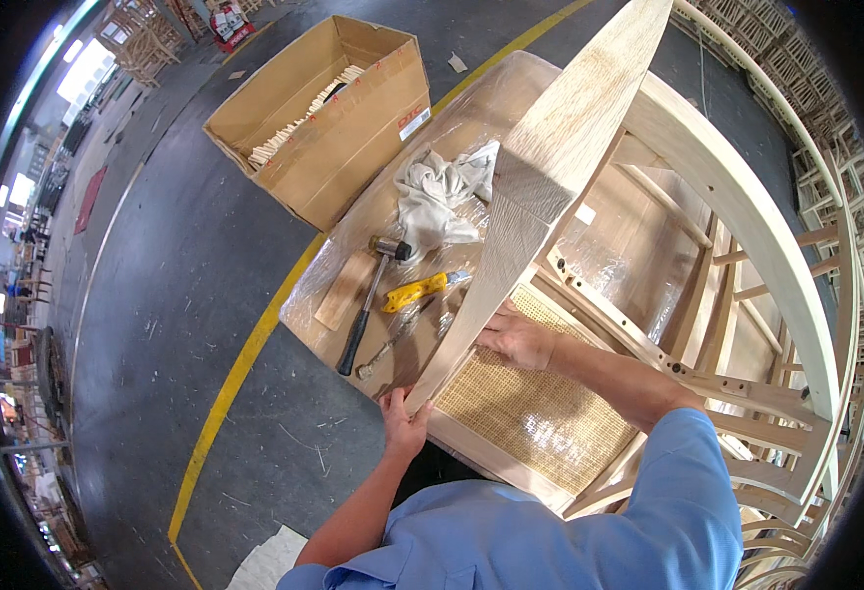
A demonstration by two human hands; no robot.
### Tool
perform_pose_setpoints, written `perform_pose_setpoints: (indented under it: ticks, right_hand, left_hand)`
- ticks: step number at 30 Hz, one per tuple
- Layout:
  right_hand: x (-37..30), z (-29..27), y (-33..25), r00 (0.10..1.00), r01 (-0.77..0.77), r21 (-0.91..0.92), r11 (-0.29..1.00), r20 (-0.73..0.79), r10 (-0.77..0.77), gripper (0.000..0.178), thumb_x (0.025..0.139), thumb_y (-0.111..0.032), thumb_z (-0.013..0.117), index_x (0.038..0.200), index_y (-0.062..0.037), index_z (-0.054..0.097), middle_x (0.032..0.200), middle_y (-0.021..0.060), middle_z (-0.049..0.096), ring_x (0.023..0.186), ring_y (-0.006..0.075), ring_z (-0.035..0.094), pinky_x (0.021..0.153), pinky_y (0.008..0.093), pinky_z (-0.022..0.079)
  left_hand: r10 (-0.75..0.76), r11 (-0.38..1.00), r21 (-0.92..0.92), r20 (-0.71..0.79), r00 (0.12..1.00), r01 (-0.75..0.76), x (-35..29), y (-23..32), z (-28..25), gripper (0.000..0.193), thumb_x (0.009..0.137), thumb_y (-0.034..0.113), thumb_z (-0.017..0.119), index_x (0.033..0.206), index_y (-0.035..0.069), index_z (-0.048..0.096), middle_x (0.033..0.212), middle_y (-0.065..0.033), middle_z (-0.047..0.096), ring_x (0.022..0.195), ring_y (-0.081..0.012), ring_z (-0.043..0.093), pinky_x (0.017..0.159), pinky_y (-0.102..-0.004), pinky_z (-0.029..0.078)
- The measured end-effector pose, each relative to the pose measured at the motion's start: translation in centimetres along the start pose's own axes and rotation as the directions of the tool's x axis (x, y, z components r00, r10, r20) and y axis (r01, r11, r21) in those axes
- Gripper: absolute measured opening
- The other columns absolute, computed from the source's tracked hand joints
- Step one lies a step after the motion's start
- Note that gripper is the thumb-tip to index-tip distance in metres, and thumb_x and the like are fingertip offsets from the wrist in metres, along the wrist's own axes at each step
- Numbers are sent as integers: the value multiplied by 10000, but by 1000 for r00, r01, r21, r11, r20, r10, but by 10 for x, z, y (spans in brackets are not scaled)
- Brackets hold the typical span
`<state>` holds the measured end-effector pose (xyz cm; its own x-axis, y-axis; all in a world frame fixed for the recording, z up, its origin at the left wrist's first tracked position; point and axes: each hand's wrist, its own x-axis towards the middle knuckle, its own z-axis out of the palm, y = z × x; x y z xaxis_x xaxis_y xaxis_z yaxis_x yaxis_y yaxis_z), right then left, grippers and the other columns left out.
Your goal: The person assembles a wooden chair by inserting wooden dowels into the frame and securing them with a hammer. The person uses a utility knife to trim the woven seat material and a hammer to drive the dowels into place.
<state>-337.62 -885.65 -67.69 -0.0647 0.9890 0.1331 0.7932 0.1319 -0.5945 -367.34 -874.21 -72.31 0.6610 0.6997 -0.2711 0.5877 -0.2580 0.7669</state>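
On the wrapped worktop (309, 305), 1 black-handled hammer (361, 320) lies left of 1 yellow knife (414, 292). The left hand (404, 431) has its fingers clasped around the near end of 1 wooden bar (499, 258). Right of the bar, the right hand (518, 339) rests on the woven panel (525, 408), fingertips partly hidden; grasp cannot be told.
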Motion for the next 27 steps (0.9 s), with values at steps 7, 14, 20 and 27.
perform_pose_setpoints:
  ticks: [7, 14, 20, 27]
  right_hand:
    - [1, 1, 4, 1000, -29, 42, 999, -6, 29, 703, 753, -42, 857, 1404, -196, 640, 1696, 40, 354, 1622, 309, 216, 1331, 642, 49]
    - [6, -12, -11, 995, -97, 69, 993, -23, 99, 678, 802, -12, 817, 1431, -165, 615, 1671, 101, 385, 1604, 313, 266, 1336, 613, 107]
    - [-37, 2, -61, 900, -229, 36, 973, -372, 225, 472, 838, 14, 768, 1293, -83, 686, 1397, 162, 602, 1336, 332, 565, 1129, 551, 439]
    - [-89, 92, -157, 362, -441, 772, 458, -314, 878, 179, 987, -78, 727, 1149, -2, 738, 968, 94, 741, 881, 208, 714, 808, 332, 582]
  left_hand:
    - [-11, 999, 33, 26, 1000, 10, 4, 4, -3, 465, 881, 151, 827, 1265, 31, 594, 1241, -229, 557, 1242, -396, 486, 1108, -490, 415]
    - [-52, 997, 55, 42, 998, 49, 5, 13, -6, 429, 886, 139, 818, 1232, 34, 587, 1219, -225, 574, 1257, -406, 482, 1100, -497, 417]
    - [-101, 994, 34, 53, 993, 100, 2, 17, -4, 423, 893, 157, 815, 1217, 60, 560, 1239, -240, 563, 1266, -439, 475, 1090, -524, 421]
    - [38, 992, 119, 99, 994, -50, 7, 2, -5, 476, 881, 154, 816, 1254, 53, 539, 1295, -259, 547, 1242, -455, 496, 1092, -538, 426]
